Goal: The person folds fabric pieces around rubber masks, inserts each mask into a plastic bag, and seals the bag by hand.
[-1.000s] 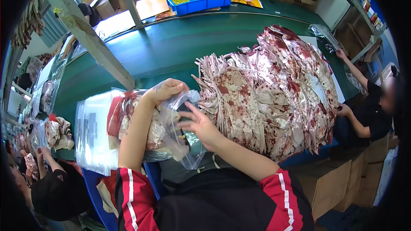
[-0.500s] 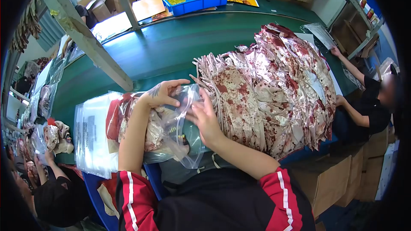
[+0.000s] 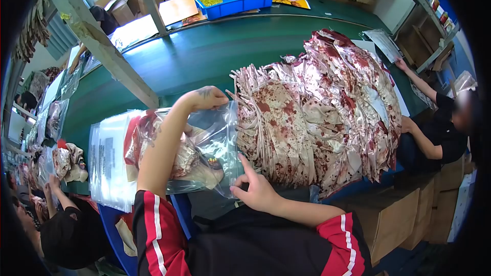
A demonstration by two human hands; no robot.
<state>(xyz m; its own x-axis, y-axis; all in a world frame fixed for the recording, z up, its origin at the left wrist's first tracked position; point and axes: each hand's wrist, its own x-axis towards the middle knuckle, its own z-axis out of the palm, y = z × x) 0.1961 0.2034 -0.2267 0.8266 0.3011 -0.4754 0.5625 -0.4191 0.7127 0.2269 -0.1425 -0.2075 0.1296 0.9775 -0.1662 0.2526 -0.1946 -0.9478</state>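
Note:
A clear plastic bag (image 3: 217,117) lies flat on a stack of similar bags, its open-looking edge facing right. Inside it is a folded cream and red-stained fabric item (image 3: 192,166) with a small dark, toothed, mouth-like patch. My left hand (image 3: 208,98) is closed in a pinch on the bag's far right corner. At the near right corner, my right hand (image 3: 258,191) has its index finger extended along the edge, with the thumb at the plastic and the other fingers curled. Just right of both hands lies a large pile of stained fabric pieces (image 3: 317,117) with dangling strips.
More flat clear bags (image 3: 110,166) lie at left on the green table (image 3: 204,56). A metal post (image 3: 110,46) rises ahead of me. A blue tray (image 3: 240,1) with small yellow-green pieces stands at the back. Co-workers sit at right (image 3: 445,122) and left (image 3: 71,235); cardboard boxes (image 3: 394,220) stand lower right.
My hands, close together at the bag's mouth before, have moved apart: the left to the far corner, the right down to the near corner. The bag's edge now lies flatter and straighter.

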